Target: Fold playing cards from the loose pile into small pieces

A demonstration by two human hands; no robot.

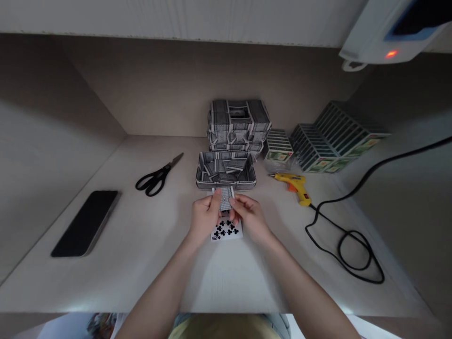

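Between my two hands is a playing card (225,199), its patterned grey back facing up. My left hand (206,210) pinches its left edge, thumb on top. On the opposite edge, my right hand (249,213) grips with thumb and fingers. Flat on the table below them lies a ten of clubs (227,231), face up and partly covered by my fingers. Just beyond my hands sits an open box made of cards (226,185), with several folded card pieces (226,168) inside.
Behind the box stands a stack of card-built boxes (240,123). Card packs (316,146) are piled at the back right. A yellow glue gun (294,183) trails a black cable (353,235). Scissors (158,176) and a phone (85,223) lie left.
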